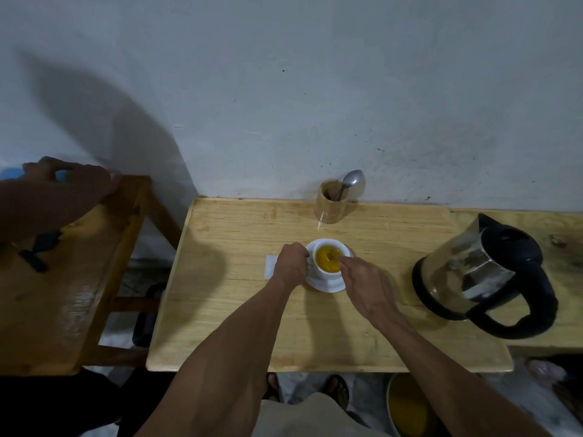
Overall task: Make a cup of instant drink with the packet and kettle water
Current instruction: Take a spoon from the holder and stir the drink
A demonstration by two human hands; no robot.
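A white cup (328, 274) full of yellow-orange drink (326, 258) stands on a white saucer (325, 286) in the middle of the wooden table (236, 310). My left hand (291, 261) grips the cup's left side at the handle. My right hand (367, 285) pinches a spoon (332, 256) whose bowl sits in the drink. A white packet (270, 266) lies flat just left of the cup, partly hidden by my left hand. The steel and black kettle (482, 275) stands at the table's right.
A wooden holder (329, 203) with a second spoon (353, 178) stands at the back by the wall. Another person's hand (69, 175) rests on a wooden bench (63, 294) at the left. A yellow bucket (407, 408) sits under the table near my sandalled feet.
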